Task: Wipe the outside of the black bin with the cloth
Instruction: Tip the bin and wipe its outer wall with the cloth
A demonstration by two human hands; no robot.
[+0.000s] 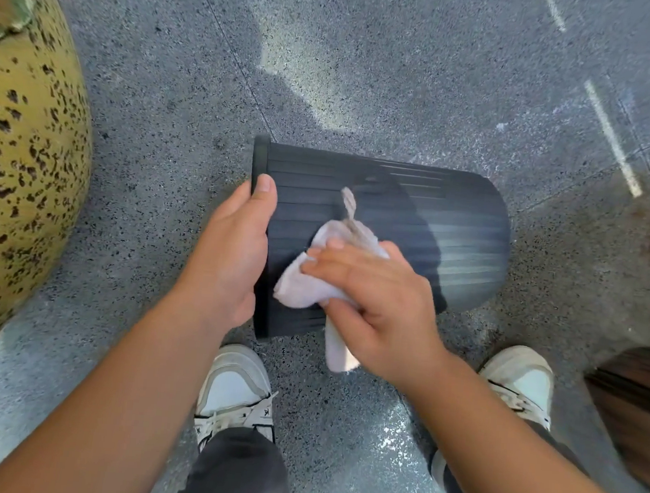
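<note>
We hold the black bin on its side above the speckled grey floor, its long axis running left to right, the rimmed mouth pointing left and the closed base right; the opening itself faces away and cannot be seen. Our left hand grips the rim, thumb on top, while our right hand presses the pale cloth flat against the ribbed wall, a corner dangling below. White sneakers stand underneath, and a mottled yellow pot is cut off at left.

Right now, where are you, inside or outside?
Probably outdoors, or an open entrance: hard sunlight and shadows fall on the speckled stone floor, and a big spotted yellow planter-like pot stands beside the black bin.
</note>
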